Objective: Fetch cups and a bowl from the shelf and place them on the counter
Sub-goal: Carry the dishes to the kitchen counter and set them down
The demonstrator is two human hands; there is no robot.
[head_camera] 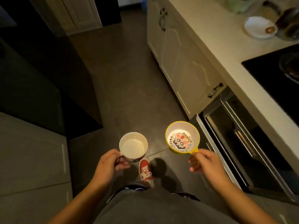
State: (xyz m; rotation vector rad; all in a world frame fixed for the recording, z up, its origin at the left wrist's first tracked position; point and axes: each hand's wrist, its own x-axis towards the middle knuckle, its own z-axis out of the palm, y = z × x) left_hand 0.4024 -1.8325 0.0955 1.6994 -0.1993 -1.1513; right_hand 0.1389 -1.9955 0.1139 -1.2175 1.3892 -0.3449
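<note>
My left hand [111, 162] grips the handle of a white cup [133, 146], held upright and empty over the floor. My right hand [203, 160] pinches the small handle of a yellow-rimmed bowl [182, 138] with a cartoon face printed inside. Both are held in front of my waist, apart from each other. The pale counter [218, 46] runs along the right side, above and beyond the bowl.
A white dish [258, 27] and dark pots stand at the counter's far end, beside a black cooktop [275, 73]. Cream cabinet doors [178, 62] and an oven [242, 143] line the right. Dark cabinets stand at left. My red shoe [145, 170] is on the brown tiled floor.
</note>
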